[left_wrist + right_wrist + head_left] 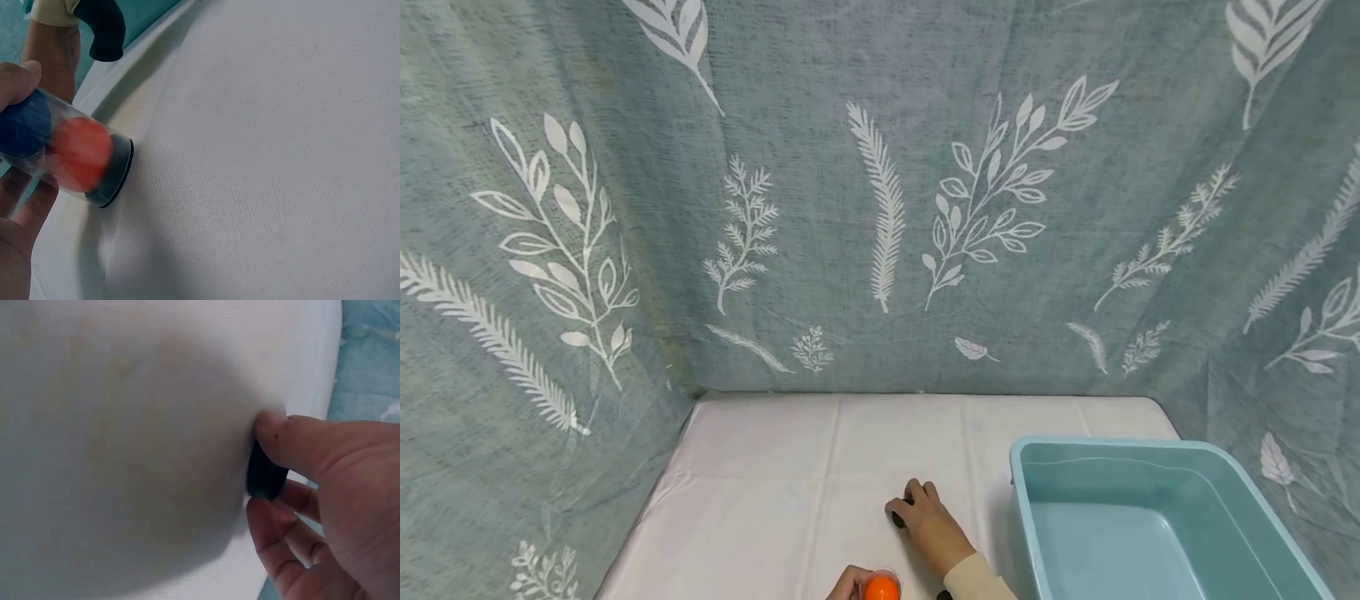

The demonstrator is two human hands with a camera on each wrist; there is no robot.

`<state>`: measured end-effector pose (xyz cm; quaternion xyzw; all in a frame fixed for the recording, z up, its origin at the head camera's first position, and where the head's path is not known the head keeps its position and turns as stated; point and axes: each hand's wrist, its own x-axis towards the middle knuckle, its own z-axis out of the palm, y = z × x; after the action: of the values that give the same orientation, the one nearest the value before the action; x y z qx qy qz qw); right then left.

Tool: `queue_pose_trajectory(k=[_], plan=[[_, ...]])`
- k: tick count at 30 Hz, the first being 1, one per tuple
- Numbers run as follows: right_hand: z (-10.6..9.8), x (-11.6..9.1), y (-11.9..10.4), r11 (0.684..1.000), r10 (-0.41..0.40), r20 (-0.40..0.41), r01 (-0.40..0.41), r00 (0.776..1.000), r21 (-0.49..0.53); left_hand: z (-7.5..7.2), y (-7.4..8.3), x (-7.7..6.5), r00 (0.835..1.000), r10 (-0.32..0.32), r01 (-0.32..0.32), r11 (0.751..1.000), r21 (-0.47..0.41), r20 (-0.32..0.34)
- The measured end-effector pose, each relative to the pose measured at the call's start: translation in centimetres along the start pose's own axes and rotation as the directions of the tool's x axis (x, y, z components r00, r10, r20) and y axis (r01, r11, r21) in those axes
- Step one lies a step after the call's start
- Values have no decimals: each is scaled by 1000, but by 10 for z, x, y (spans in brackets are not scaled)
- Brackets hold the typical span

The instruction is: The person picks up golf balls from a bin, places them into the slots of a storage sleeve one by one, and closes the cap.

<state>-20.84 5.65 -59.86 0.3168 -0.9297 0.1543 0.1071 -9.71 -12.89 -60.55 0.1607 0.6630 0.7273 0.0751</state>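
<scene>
My left hand [847, 585] holds a clear plastic tube [129, 159] near the front edge of the head view. Inside the tube sit an orange ball [80, 154] and a dark blue ball [25, 128]; its end towards the table is dark. The orange ball is uppermost at the tube's mouth in the head view. Farther forward, my right hand [931, 532] pinches a small round black piece, which looks like a cap [267, 474], between thumb and fingers, at the white tabletop. The fingers hide part of this piece.
A light blue plastic tub [1024, 517] stands on the right of the white-covered table [760, 492]. Green leaf-patterned cloth [820, 250] surrounds the back and sides. A dark object [106, 31] shows beside the right sleeve.
</scene>
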Motion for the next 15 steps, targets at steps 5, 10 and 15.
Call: queue_pose_trajectory(k=[5,10,15], plan=[[-1,-2,1,1000,13,-1,-13,1000,2,-2,-9,1,997,73,-71,996,-63,35],[-11,-1,-5,994,42,14,-43,999,99,0,-9,-1,999,53,-53,998,-47,4],[-29,0,-17,941,96,6,-93,995,327,3,-6,-4,999,3,-1,999,33,-50]])
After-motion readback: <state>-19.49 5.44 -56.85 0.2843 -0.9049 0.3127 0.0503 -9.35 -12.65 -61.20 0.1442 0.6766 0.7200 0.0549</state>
